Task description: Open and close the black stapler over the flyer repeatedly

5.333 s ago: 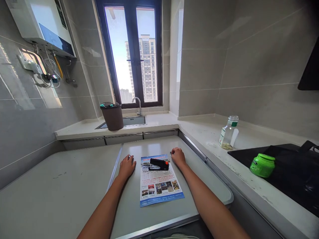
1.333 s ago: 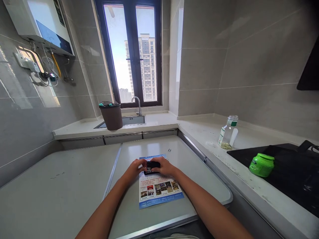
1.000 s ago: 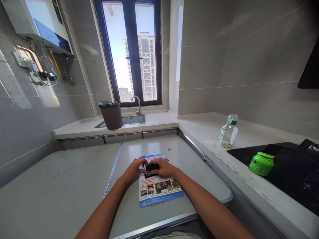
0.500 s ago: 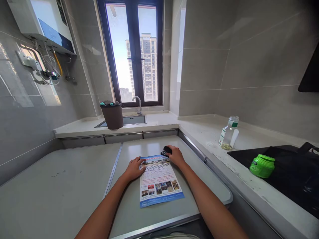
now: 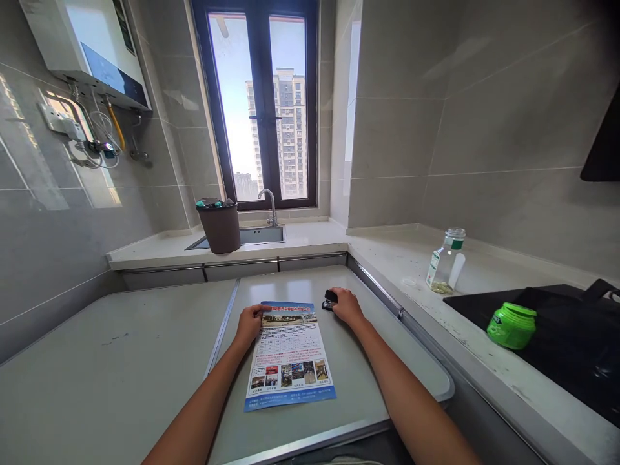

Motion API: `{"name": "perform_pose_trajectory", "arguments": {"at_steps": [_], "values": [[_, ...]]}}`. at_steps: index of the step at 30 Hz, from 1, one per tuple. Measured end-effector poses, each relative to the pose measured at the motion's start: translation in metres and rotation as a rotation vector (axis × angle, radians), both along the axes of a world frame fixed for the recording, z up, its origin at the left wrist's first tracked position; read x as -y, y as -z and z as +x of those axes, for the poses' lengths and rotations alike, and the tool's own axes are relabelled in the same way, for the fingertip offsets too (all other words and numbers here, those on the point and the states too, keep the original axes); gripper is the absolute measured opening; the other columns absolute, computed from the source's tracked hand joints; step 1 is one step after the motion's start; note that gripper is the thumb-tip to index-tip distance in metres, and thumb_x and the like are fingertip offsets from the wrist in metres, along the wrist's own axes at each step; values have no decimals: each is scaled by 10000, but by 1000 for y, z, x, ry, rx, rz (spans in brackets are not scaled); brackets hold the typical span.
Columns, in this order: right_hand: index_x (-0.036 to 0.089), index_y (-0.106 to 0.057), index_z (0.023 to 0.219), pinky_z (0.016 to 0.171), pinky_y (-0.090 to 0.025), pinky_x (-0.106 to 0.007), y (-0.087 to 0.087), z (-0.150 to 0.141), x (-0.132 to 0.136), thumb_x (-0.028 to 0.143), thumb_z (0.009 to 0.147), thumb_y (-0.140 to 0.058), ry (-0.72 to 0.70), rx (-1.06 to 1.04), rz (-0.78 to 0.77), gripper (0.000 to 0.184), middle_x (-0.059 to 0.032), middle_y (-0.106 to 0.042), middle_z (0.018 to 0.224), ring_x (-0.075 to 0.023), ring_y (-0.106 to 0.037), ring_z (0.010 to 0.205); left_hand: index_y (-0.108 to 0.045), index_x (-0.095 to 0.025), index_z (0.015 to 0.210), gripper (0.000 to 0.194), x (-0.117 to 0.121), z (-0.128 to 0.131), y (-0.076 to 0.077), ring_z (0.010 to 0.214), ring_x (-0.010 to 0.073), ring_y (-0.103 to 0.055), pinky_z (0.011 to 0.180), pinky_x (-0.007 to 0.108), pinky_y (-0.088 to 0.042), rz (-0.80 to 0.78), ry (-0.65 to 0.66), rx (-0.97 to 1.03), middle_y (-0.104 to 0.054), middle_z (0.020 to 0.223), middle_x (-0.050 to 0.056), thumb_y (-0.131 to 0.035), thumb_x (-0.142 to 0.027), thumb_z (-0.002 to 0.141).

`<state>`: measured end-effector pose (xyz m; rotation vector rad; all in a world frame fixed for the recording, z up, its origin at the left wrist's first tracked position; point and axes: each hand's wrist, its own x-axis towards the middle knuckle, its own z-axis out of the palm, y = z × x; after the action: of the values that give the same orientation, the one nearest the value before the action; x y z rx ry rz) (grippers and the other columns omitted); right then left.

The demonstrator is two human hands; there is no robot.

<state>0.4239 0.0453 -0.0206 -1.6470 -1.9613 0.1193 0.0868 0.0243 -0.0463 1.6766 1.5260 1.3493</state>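
Left hand (image 5: 249,323): fingers bent, thumb over far left corner of printed flyer (image 5: 290,349); whether corner is pinched, I cannot tell. Right hand (image 5: 347,306): closed around near end of black stapler (image 5: 329,299), held just beyond flyer's right edge. Flyer: flat on pale tabletop (image 5: 378,361), between my camera wearer's forearms. Right-hand counter (image 5: 387,248): clear glass jar (image 5: 442,266), green plastic jar (image 5: 512,326) nearer. Far counter: brown bin (image 5: 219,227) at sink (image 5: 264,235), chrome faucet (image 5: 272,206) behind.
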Motion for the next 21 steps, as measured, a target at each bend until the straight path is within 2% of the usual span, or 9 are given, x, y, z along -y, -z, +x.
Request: {"name": "perform_pose_trajectory", "arguments": {"at_steps": [3, 6, 16, 21], "values": [[252, -676, 1154, 852, -418, -302, -1, -3, 2, 57, 754, -606, -63, 7, -19, 451, -49, -731, 1144, -241, -646, 1071, -779, -149, 945, 327, 2, -1, -1, 881, 275, -710, 784, 365, -540, -29, -20, 164, -768, 1005, 125, -560, -270, 734], [255, -659, 1178, 871, -410, -307, -2, -8, 6, 62, 755, -591, -154, 25, -22, 470, -52, -719, 1173, -241, -637, 1083, -765, -134, 940, 336, 2, 0, -1, 882, 274, -712, 736, 340, -543, -11, -34, 246, -760, 1046, 142, -587, -311, 716], [244, -659, 1119, 878, -427, -292, -7, -14, 13, 52, 699, -576, -315, 35, -21, 469, -39, -724, 1126, -227, -639, 1029, -751, -124, 971, 346, 5, 4, -5, 841, 267, -715, 706, 332, -545, -26, -84, 252, -759, 986, 146, -580, -296, 724], [244, -672, 1139, 961, -438, -316, -8, -18, 17, 127, 777, -631, -441, -32, -22, 383, -39, -715, 1182, -233, -642, 1077, -748, -110, 984, 359, 7, 6, -8, 822, 256, -713, 690, 321, -543, -47, -78, 244, -758, 990, 148, -567, -290, 731]]}}
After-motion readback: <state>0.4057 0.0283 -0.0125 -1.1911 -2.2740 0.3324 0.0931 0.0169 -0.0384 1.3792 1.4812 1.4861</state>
